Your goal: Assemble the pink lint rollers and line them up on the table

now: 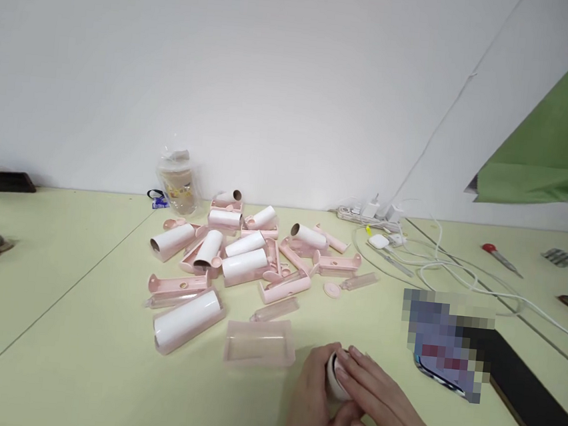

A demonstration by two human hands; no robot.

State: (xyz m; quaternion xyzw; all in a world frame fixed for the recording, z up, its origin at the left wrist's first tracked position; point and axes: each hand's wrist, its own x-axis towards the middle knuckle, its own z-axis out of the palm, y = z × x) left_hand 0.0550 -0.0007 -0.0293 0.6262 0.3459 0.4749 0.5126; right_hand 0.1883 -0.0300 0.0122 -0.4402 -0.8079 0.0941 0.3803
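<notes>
1. Right hand [388, 410] lies nearest the camera, fingers wrapped over a white roll [334, 382] and gripping it.
2. Left hand [309, 406] clasps the same roll from the opposite side.
3. Roll location: near edge of the pale green table [77, 327], just right of a clear pink cover [260, 343].
4. Whether the roll touches the table cannot be told.
5. Behind the cover lies a heap of pink and white parts [244, 253].

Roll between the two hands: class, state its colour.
White: the roll between left hand and right hand shows best in the head view.
</notes>
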